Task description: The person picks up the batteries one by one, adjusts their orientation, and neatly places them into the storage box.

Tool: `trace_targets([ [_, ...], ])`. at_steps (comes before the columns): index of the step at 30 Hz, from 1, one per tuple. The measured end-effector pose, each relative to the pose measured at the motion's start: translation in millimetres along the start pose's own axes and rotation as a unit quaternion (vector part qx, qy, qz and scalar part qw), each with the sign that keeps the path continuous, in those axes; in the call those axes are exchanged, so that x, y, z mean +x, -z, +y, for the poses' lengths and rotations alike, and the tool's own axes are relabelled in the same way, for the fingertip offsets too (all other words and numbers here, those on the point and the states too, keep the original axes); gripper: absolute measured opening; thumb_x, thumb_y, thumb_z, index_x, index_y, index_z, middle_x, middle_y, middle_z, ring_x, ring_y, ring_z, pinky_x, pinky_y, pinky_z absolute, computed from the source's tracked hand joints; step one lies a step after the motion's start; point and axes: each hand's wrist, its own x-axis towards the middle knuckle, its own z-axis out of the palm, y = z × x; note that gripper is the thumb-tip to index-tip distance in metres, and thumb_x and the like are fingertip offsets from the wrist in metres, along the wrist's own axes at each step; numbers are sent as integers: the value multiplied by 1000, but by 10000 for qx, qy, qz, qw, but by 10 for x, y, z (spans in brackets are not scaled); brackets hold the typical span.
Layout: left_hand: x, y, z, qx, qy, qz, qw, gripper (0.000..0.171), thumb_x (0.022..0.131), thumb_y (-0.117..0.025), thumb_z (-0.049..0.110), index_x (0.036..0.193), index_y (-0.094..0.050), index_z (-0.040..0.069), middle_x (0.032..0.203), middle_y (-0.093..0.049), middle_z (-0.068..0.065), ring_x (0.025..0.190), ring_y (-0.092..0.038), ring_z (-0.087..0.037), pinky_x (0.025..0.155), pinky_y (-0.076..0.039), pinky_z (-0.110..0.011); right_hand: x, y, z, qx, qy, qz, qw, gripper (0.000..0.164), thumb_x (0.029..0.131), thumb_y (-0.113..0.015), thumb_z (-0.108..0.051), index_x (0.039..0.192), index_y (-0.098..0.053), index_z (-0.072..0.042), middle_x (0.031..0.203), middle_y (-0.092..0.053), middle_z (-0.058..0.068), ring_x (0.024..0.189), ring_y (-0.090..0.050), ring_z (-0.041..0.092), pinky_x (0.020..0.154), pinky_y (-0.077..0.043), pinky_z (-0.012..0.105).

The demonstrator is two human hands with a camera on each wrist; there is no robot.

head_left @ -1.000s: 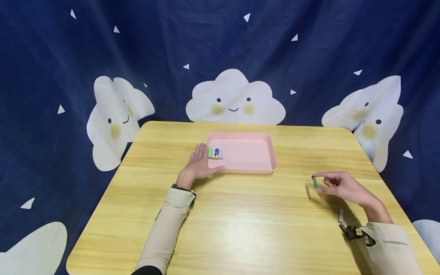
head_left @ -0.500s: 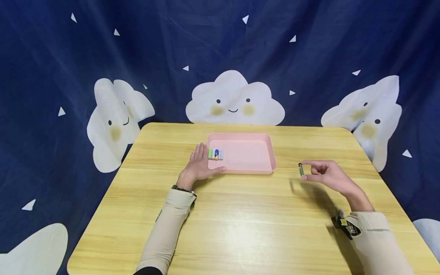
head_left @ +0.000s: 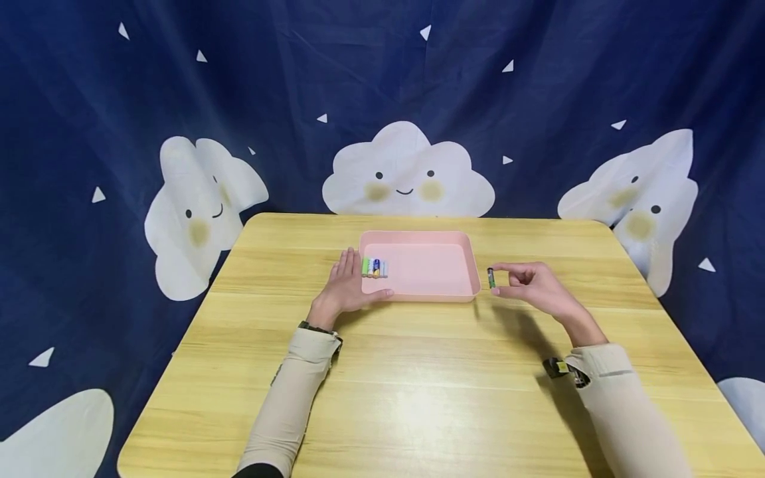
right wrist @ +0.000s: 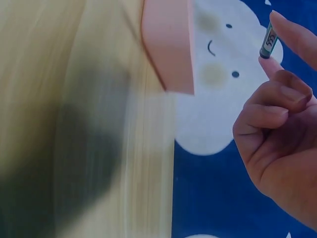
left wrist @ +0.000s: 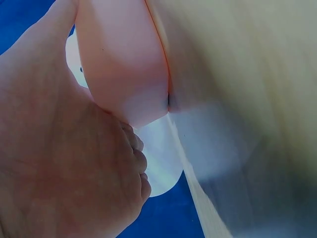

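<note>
My right hand [head_left: 534, 287] pinches a green battery with dark ends [head_left: 491, 277] lengthwise between thumb and index finger, just beyond the right wall of the pink tray [head_left: 427, 297]. In the right wrist view the battery [right wrist: 269, 42] shows dark lettering on its side, and the other fingers are curled toward the palm. Flat against the tray's left end, my left hand [head_left: 346, 285] lies with straight fingers along the outside and its thumb across the front rim. Several batteries [head_left: 374, 267], green, white, blue and grey, lie side by side inside the tray at its left end.
The tray stands toward the back of a light wooden table [head_left: 382, 372]. Behind the table's far edge hangs a dark blue curtain [head_left: 281, 79] with smiling clouds. A wrist camera [head_left: 556, 367] sits under the right cuff.
My right hand has carried the green battery left and away from me, from the table's right side up close to the tray. My left hand and the batteries in the tray have stayed put.
</note>
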Motion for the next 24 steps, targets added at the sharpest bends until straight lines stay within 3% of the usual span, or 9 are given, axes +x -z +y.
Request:
trace_targets([
  [11, -20, 10, 17, 99, -44, 48, 9999, 130, 86, -51, 85, 164, 9, 1, 173, 15, -20, 162, 15, -32, 134, -2, -50, 318, -282, -165, 410, 253, -59, 9988, 53, 87, -83, -17, 136, -68, -4, 61, -33, -9, 55, -25, 4, 51, -24, 25],
  [24, -42, 36, 36, 24, 2, 2, 10000, 130, 86, -53, 83, 164, 9, 0, 173, 16, -20, 162, 15, -33, 134, -1, -51, 670, -613, -344, 873, 164, -188, 9959, 54, 87, -84, -17, 138, -67, -8, 58, -39, -10, 48, -31, 4, 51, -30, 21],
])
